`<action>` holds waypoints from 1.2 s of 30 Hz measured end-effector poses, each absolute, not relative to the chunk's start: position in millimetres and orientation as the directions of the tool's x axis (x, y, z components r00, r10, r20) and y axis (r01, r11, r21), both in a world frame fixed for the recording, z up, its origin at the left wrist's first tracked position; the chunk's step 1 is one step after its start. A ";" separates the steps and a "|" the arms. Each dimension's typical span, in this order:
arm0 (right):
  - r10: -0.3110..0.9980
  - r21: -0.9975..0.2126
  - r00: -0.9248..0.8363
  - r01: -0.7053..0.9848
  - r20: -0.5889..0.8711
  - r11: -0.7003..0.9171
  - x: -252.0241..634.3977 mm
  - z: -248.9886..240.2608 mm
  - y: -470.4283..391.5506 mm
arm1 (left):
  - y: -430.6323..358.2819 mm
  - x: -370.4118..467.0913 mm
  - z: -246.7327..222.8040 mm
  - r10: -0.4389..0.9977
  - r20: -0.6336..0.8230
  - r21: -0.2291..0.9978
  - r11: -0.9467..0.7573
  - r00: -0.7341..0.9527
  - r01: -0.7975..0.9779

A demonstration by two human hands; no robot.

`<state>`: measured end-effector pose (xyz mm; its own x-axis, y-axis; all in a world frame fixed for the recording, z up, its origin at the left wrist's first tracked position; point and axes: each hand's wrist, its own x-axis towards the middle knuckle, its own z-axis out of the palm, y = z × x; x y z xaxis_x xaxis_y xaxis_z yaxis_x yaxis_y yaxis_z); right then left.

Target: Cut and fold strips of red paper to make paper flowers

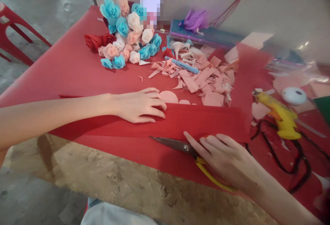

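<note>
A long strip of red paper (206, 120) lies along the front of the red table. My left hand (140, 106) rests flat on it, fingers spread and palm down. Close to the table's front edge my right hand (223, 156) is wrapped round the yellow handles of the scissors (180, 145), its index finger stretched along the pivot side. The dark blades look closed and point left, just below the paper's near edge. Pink paper circles (168, 97) show partly behind the strip.
Blue, pink, white and red paper roses (122, 26) stand at the back left. Paper scraps (192, 80) and a blue marker (182, 65) lie behind the strip. A yellow glue gun (279, 115) with a black cord is at the right. A red stool (15, 22) stands beyond the table.
</note>
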<state>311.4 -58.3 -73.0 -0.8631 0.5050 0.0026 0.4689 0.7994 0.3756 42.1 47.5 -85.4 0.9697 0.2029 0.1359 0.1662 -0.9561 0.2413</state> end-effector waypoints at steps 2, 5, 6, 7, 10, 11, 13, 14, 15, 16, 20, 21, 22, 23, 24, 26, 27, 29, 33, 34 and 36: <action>0.519 0.380 -0.855 0.484 0.012 0.789 313.2 -73.2 -60.8 | 45.6 40.1 -87.2 0.200 0.146 0.226 -0.960 0.969 0.164; 0.570 0.344 -0.821 0.543 0.027 0.766 312.9 -74.1 -64.6 | 44.1 39.6 -89.4 0.189 0.171 0.207 -0.966 0.967 0.152; 0.588 0.332 -0.808 0.564 0.032 0.756 312.3 -74.4 -65.5 | 43.9 39.7 -89.9 0.184 0.177 0.204 -0.968 0.967 0.146; 0.601 0.325 -0.799 0.577 0.035 0.749 311.7 -74.6 -66.1 | 44.0 39.9 -90.2 0.181 0.180 0.203 -0.969 0.967 0.144; 0.603 0.330 -0.796 0.583 0.051 0.742 308.5 -74.1 -65.5 | 44.4 40.4 -90.5 0.185 0.173 0.202 -0.968 0.967 0.149; 0.597 0.336 -0.801 0.577 0.051 0.745 307.0 -73.5 -64.7 | 44.6 40.5 -90.5 0.188 0.168 0.203 -0.967 0.968 0.152; 0.582 0.349 -0.812 0.558 0.041 0.753 303.0 -72.3 -62.6 | 44.9 40.7 -90.5 0.190 0.162 0.204 -0.967 0.968 0.156; 0.578 0.358 -0.815 0.549 0.029 0.755 300.7 -71.7 -61.5 | 45.0 40.8 -90.6 0.189 0.162 0.202 -0.967 0.968 0.155; 0.574 0.366 -0.819 0.540 0.019 0.758 298.3 -71.4 -60.4 | 45.1 40.8 -90.7 0.187 0.164 0.200 -0.968 0.969 0.153; 0.571 0.373 -0.821 0.532 0.009 0.760 295.9 -71.3 -59.3 | 45.1 40.9 -90.8 0.183 0.170 0.198 -0.969 0.968 0.148; 0.549 0.394 -0.836 0.502 -0.008 0.770 288.6 -73.0 -54.6 | 45.3 40.8 -91.6 0.169 0.194 0.193 -0.972 0.966 0.131; 0.538 0.396 -0.843 0.494 -0.001 0.774 287.7 -73.2 -53.3 | 45.3 40.7 -91.8 0.169 0.196 0.191 -0.973 0.966 0.131; 0.524 0.399 -0.852 0.483 0.007 0.779 287.3 -73.2 -52.1 | 45.2 40.6 -92.0 0.170 0.196 0.189 -0.973 0.966 0.133; 0.502 0.402 -0.864 0.469 0.025 0.787 287.2 -72.9 -51.2 | 45.1 40.5 -92.1 0.171 0.196 0.186 -0.973 0.966 0.134; 0.477 0.406 -0.878 0.451 0.041 0.795 287.4 -72.3 -50.7 | 45.0 40.4 -92.2 0.171 0.194 0.184 -0.974 0.966 0.136; 0.430 0.421 -0.900 0.417 0.071 0.805 288.5 -71.1 -51.2 | 44.7 40.3 -92.3 0.171 0.193 0.182 -0.974 0.966 0.136; 0.414 0.431 -0.907 0.405 0.078 0.806 289.3 -70.7 -52.2 | 44.6 40.3 -92.3 0.170 0.193 0.183 -0.974 0.966 0.135; 0.423 0.443 -0.902 0.413 0.082 0.796 290.8 -71.2 -55.2 | 44.4 40.2 -92.1 0.171 0.195 0.185 -0.973 0.966 0.135; 0.529 0.409 -0.846 0.508 0.070 0.758 291.8 -73.8 -60.9 | 44.4 40.0 -91.9 0.170 0.200 0.176 -0.975 0.965 0.136; 0.547 0.398 -0.835 0.523 0.063 0.753 291.1 -74.1 -61.5 | 44.5 40.0 -91.8 0.169 0.201 0.176 -0.975 0.965 0.134; 0.564 0.386 -0.825 0.535 0.045 0.751 288.2 -73.8 -61.9 | 44.6 40.0 -91.6 0.165 0.205 0.178 -0.976 0.965 0.129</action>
<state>288.2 -61.9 -73.8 -0.8246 0.5639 0.0450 0.5350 0.7515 0.3861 40.0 44.6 -91.6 0.9648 0.1647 0.2048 0.1287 -0.9755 0.1783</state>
